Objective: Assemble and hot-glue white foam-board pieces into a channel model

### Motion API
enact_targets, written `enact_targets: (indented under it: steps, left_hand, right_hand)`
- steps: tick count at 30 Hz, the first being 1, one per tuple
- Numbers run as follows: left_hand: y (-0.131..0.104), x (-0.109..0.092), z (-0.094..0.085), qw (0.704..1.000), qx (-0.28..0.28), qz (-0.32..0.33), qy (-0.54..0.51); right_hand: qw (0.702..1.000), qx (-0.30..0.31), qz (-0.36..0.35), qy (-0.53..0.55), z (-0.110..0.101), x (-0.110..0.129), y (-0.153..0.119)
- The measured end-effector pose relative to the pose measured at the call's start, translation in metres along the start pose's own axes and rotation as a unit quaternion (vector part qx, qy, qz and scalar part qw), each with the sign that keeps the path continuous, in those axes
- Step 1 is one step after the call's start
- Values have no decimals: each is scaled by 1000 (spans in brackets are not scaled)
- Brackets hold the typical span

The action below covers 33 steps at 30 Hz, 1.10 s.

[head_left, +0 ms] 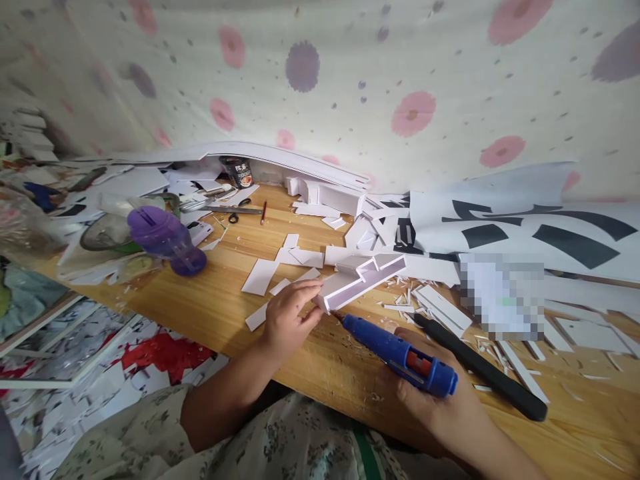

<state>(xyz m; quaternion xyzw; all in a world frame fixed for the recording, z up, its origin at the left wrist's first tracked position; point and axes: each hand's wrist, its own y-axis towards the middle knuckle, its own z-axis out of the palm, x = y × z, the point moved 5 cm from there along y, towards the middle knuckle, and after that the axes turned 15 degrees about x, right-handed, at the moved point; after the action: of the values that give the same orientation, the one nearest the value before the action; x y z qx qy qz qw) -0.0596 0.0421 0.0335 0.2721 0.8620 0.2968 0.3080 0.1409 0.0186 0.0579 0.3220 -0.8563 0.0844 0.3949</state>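
My left hand pinches the left end of a white foam-board channel piece, a stepped, hollow shape with thin raised walls. In my right hand is a blue glue gun with a red part showing in its body. Its thin, dark tip points left and sits close to the lower edge of the channel piece by my left fingers. Whether the tip touches the board I cannot tell. A long black bar lies beyond my right hand. Flat white board offcuts lie behind my left hand.
A purple bottle stands at left, near scissors and a dark cup. White strips and shavings litter the wooden table on the right. A sheet with black shapes lies at back right. Scraps cover the floor at lower left.
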Motion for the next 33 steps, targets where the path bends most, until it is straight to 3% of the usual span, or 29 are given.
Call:
enact_targets:
  steps: [9,18,33]
  left_hand:
    - [0,0,0,1000,-4,7,-8]
    - [0,-2,1,1000,7,6,-16]
    - [-1,-3,1,999,12,18,-23]
  right_hand:
    - [1000,7,8,6,1,-6,-6]
    - [1000,5,0,27,-4,8,3]
    - [1000,-5,7,26,-2,5,4]
